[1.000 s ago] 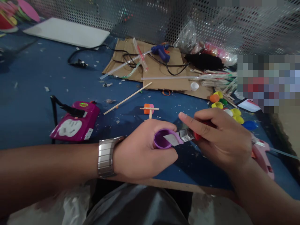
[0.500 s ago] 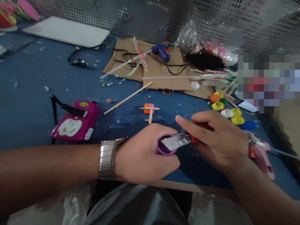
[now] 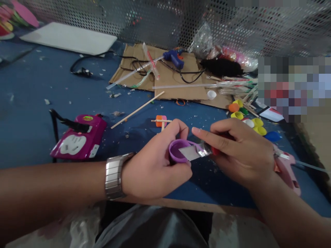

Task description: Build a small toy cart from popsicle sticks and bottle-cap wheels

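Note:
My left hand [image 3: 152, 165], with a metal watch on its wrist, is closed around a purple plastic cap [image 3: 178, 151] whose open mouth faces me. My right hand [image 3: 238, 155] grips a red-handled utility knife [image 3: 193, 152], the index finger stretched along it. The broad blade reaches into the cap and touches its right wall, where a thin purple strip stands out from the rim. Just beyond my left hand lies an orange and pink cap piece [image 3: 160, 120] with short wooden sticks across it, partly hidden by my fingers.
A magenta power socket box [image 3: 80, 137] stands at left. One bamboo stick [image 3: 137, 110] lies mid-table. Behind are cardboard [image 3: 181, 84] and a blue glue gun [image 3: 174, 58]. To the right are several coloured caps [image 3: 236, 115] and a pink glue gun [image 3: 287, 168].
My left hand has turned and its fingers have shifted up around the cap. The blade has moved toward the cap's right wall, and a strip of the rim now stands away.

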Demonstrator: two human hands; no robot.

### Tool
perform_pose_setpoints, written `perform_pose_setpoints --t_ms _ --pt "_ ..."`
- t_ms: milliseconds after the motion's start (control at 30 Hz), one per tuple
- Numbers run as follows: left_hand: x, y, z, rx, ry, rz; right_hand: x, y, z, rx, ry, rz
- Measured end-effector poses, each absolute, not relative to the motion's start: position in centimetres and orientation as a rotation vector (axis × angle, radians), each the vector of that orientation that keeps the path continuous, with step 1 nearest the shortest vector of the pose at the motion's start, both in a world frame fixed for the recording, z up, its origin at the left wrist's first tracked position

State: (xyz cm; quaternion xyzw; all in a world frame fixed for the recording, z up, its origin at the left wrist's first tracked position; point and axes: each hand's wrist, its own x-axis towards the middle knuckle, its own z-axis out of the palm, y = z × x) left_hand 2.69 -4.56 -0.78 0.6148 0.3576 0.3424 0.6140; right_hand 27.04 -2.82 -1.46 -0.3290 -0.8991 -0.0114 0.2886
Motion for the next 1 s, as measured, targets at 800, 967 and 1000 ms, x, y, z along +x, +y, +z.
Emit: perform_pose_setpoints --t_ms 800,967,1000 --pt "3.5 -5.1 -1.7 1.06 0.776 0.637 25.1 -3.1 -1.0 -0.981 -2.024 0.792" --pt "3.5 -5.0 -2.1 1.061 0.738 0.708 25.1 -3.0 -1.2 -1.018 -2.029 0.837" --pt "3.4 -4.9 -2.1 1.079 0.739 0.716 25.1 -2.9 -1.3 -1.012 -2.019 0.842"
